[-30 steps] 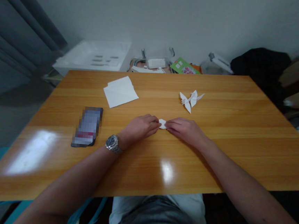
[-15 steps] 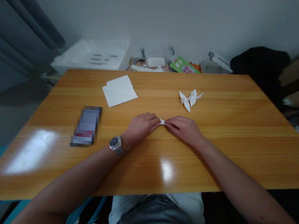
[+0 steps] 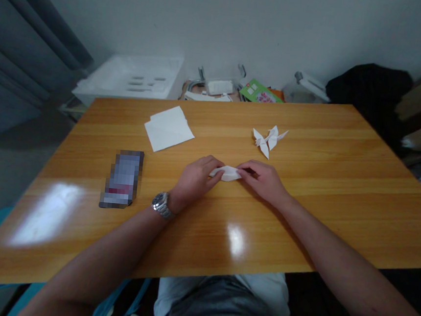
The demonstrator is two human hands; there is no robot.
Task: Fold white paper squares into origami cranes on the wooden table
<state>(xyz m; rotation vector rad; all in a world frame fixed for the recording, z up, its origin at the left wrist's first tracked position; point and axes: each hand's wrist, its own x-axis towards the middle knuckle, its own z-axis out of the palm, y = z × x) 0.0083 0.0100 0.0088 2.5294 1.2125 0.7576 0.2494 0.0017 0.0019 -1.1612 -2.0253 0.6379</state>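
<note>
A small folded white paper piece (image 3: pixel 227 172) lies flat on the wooden table (image 3: pixel 303 195) between my two hands. My left hand (image 3: pixel 195 179), with a metal watch (image 3: pixel 160 203) on its wrist, pinches the paper's left end. My right hand (image 3: pixel 263 181) pinches its right end. Both hands rest on the tabletop with fingers curled round the paper. A finished white paper crane (image 3: pixel 268 139) stands on the table beyond my right hand.
A stack of white paper sheets (image 3: pixel 169 129) lies at the back left. A phone (image 3: pixel 122 178) lies left of my left hand. Behind the table are a white tray (image 3: pixel 129 79), a green packet (image 3: pixel 259 92) and a dark bag (image 3: pixel 367 90).
The paper piece between my hands has been drawn out longer; more of it shows now. My hands have moved slightly apart.
</note>
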